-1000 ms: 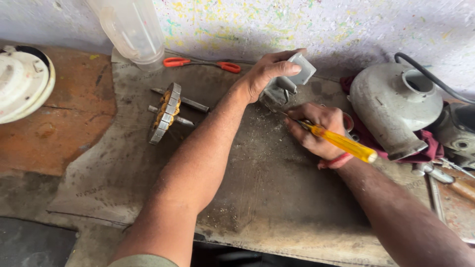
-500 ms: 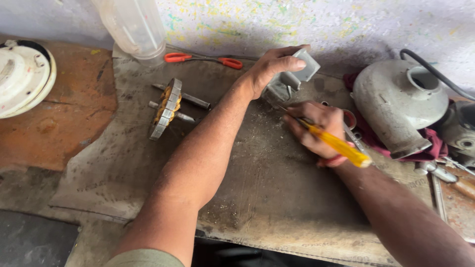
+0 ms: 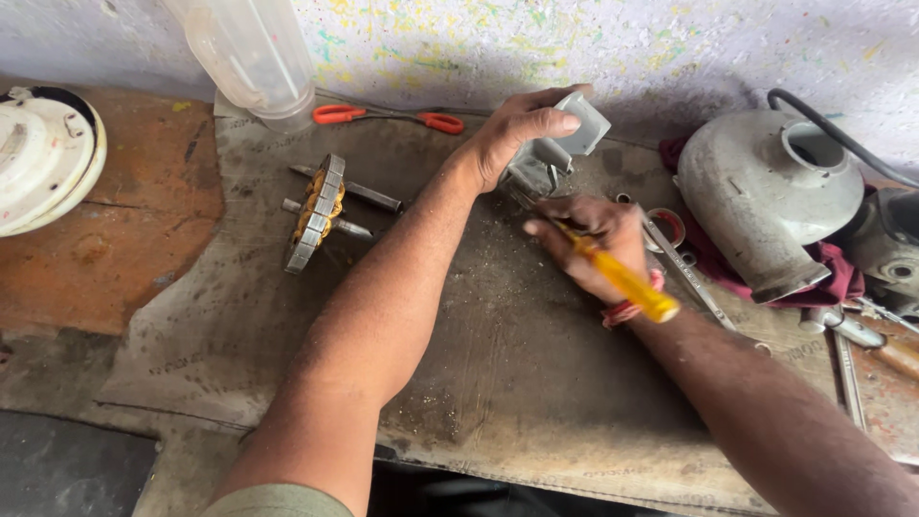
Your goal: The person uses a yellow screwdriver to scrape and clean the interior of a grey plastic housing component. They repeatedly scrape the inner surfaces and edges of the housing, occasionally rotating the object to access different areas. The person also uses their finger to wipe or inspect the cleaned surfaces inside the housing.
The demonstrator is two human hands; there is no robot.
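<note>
Dusty workbench [image 3: 536, 383] | left hand [image 3: 512, 129] fingers grip grey metal part [image 3: 565, 139] | right hand [image 3: 593, 239] fingers clasp yellow screwdriver [image 3: 622, 278] just below it

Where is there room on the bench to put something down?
The mat is bare between the two forearms, down to its front edge. Another bare patch lies left of the left arm, below the rotor. It is crowded on the right, around the metal housing, red rag and spanners.

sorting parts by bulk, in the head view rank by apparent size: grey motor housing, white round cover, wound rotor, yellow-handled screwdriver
1. grey motor housing
2. white round cover, partly cut off by the frame, so its rank against the housing is unsure
3. wound rotor
4. yellow-handled screwdriver
</note>
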